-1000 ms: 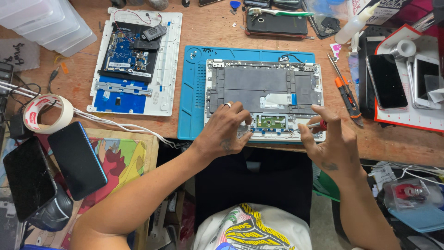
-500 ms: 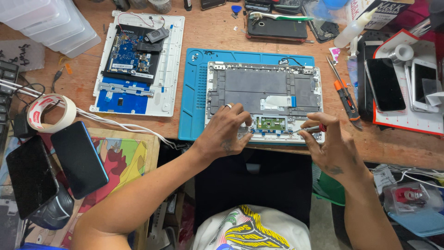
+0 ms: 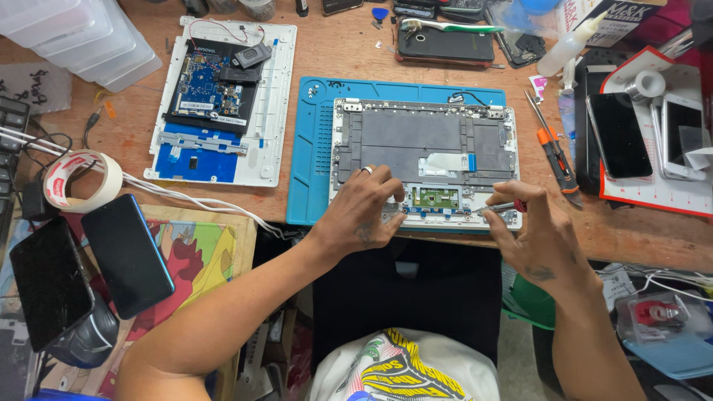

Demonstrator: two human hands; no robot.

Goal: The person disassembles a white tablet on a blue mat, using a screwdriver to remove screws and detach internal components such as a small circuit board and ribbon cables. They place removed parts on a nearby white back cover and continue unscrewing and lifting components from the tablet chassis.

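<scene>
My right grip (image 3: 536,236) pinches a screwdriver (image 3: 496,209), lying almost level, tip pointing left at the laptop (image 3: 423,141) front edge on the mat (image 3: 312,148). My left hand (image 3: 364,212) presses the laptop, grasping nothing.

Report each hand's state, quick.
Left hand: fingers bent, pressing on the opened laptop shell, gripping nothing.
Right hand: closed on a small red-handled screwdriver.
</scene>
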